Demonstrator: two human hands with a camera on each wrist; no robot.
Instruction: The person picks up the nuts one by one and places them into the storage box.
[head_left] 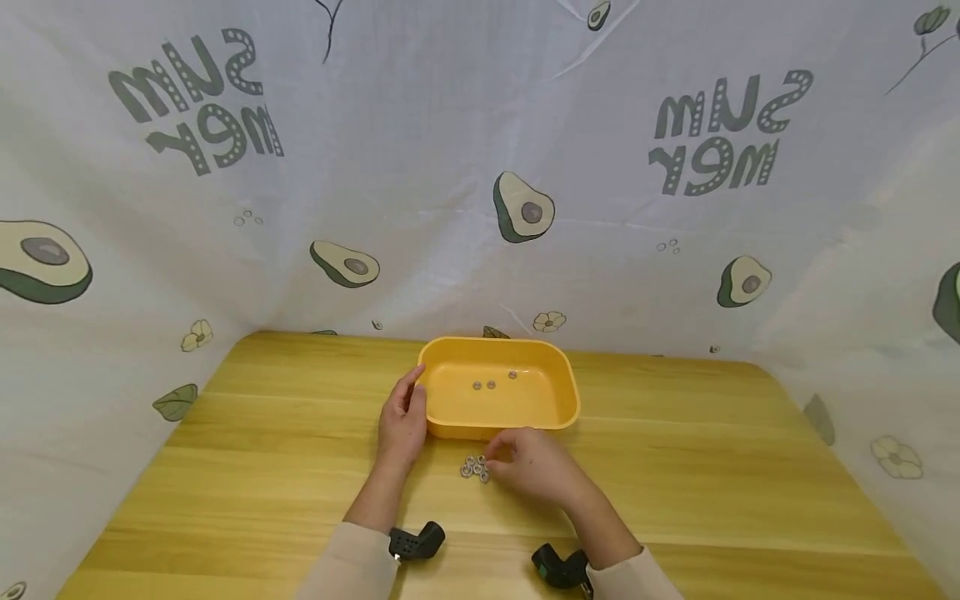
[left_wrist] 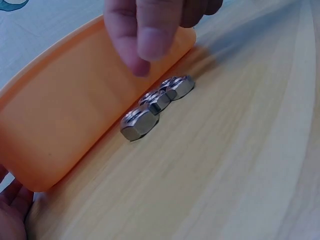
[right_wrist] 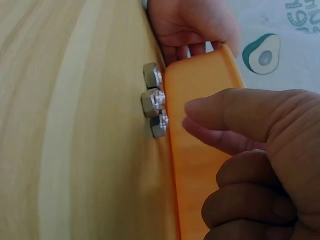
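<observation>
A yellow box (head_left: 483, 432), orange in the wrist views, holds several small metal nuts (head_left: 491, 385). Against its left end wall rests my left hand (head_left: 401, 429), fingers extended along the outside. In front of the box's near wall lies a cluster of hex nuts (head_left: 467, 470), also seen in the left wrist view (left_wrist: 140, 124) and right wrist view (right_wrist: 150, 103). My right hand (head_left: 536, 467) is just right of the cluster. Its thumb and index finger (right_wrist: 205, 112) are bent with tips close together, and no nut shows between them; the other fingers are curled.
The wood-grain table (head_left: 712, 467) extends to both sides of the box. Behind it and along the sides hangs a pale cloth (head_left: 435, 167) printed with avocados, flowers and lettering. A black wrist device (head_left: 417, 542) sits on the left wrist, and another (head_left: 561, 568) on the right.
</observation>
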